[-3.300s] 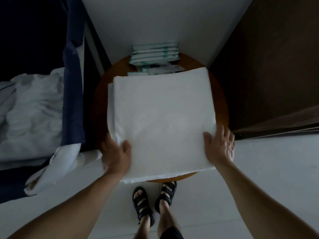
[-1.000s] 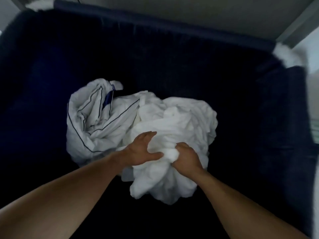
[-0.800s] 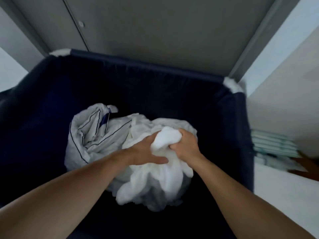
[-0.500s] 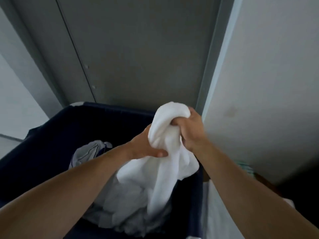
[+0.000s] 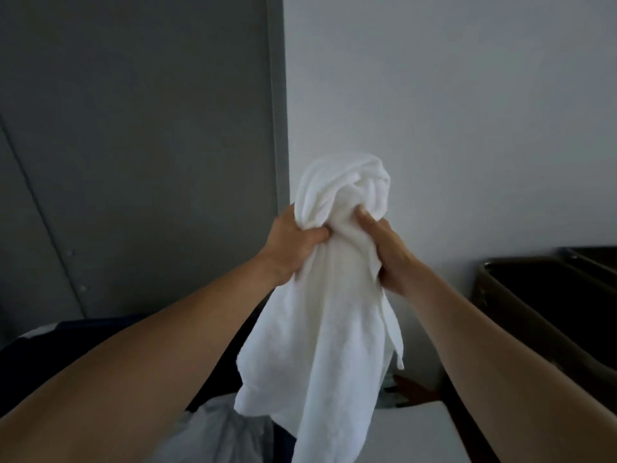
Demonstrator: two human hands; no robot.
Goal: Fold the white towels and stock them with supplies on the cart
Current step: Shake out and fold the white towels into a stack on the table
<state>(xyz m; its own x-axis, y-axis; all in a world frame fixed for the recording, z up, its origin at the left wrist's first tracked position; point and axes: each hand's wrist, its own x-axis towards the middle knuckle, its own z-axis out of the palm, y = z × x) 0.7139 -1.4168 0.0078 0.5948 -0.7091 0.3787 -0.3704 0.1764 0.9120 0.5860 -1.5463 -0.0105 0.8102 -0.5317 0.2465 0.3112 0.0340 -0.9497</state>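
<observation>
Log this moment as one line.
white towel: bunched, hanging, unfolded | left hand: grips towel top | right hand: grips towel top | fold: not yet done

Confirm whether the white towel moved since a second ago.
Yes, upward: the white towel is raised above the dark blue bin, gripped by left hand and right hand.

Dim, soft, perhaps motion-blurred (edges warped)

towel: crumpled white terry towel (image 5: pixel 334 295), lower end cut by bottom edge
fingers: left hand (image 5: pixel 290 248), right hand (image 5: pixel 387 252), fingers buried in its folds
bin: dark navy fabric bin (image 5: pixel 66 355), mostly behind left forearm
table: brown wooden table (image 5: pixel 414 392), only a sliver visible
</observation>
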